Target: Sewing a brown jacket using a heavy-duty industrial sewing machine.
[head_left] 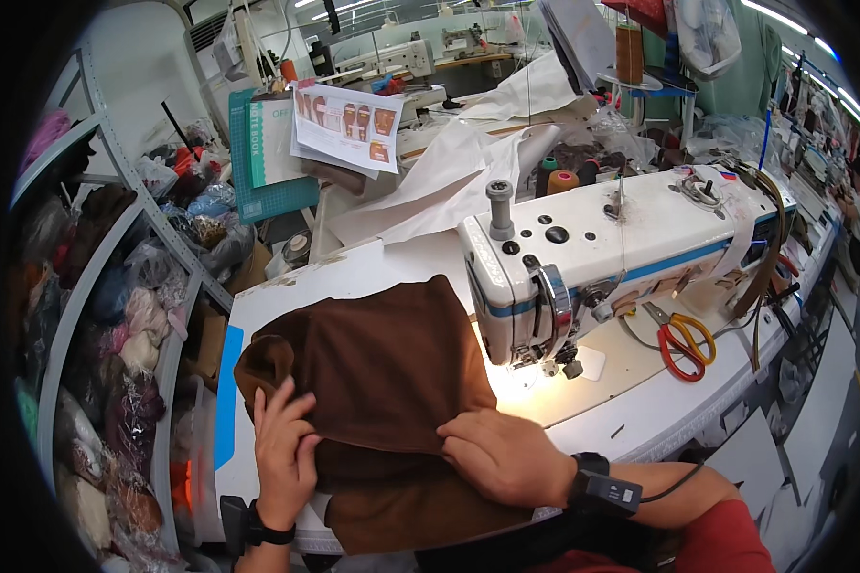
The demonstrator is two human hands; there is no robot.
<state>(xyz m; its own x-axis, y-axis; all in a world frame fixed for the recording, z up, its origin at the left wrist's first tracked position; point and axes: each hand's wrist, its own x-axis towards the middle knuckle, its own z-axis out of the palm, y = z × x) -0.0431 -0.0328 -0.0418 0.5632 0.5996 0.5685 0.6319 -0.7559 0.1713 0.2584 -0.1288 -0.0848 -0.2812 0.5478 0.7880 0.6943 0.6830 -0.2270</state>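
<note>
A dark brown piece of fabric (382, 363) with a seam across it lies spread over the white sewing table, its lower part hanging toward me past the near edge. My left hand (285, 444) rests at its left side, fingers spread, touching the cloth by a folded-over corner. On the right, my right hand (497, 456) pinches the cloth at the end of the seam. Just beyond the fabric stands a white and blue sewing machine (602, 248), its lamp lighting the bed beneath the needle area.
Scissors with red and orange handles (680, 346) lie right of the machine head. Shelves (124, 191) packed with bagged yarn and cloth stand at the left. Printed sheets (346, 126), a green cutting mat (272, 201), white material (440, 177) and thread cones (563, 180) sit behind.
</note>
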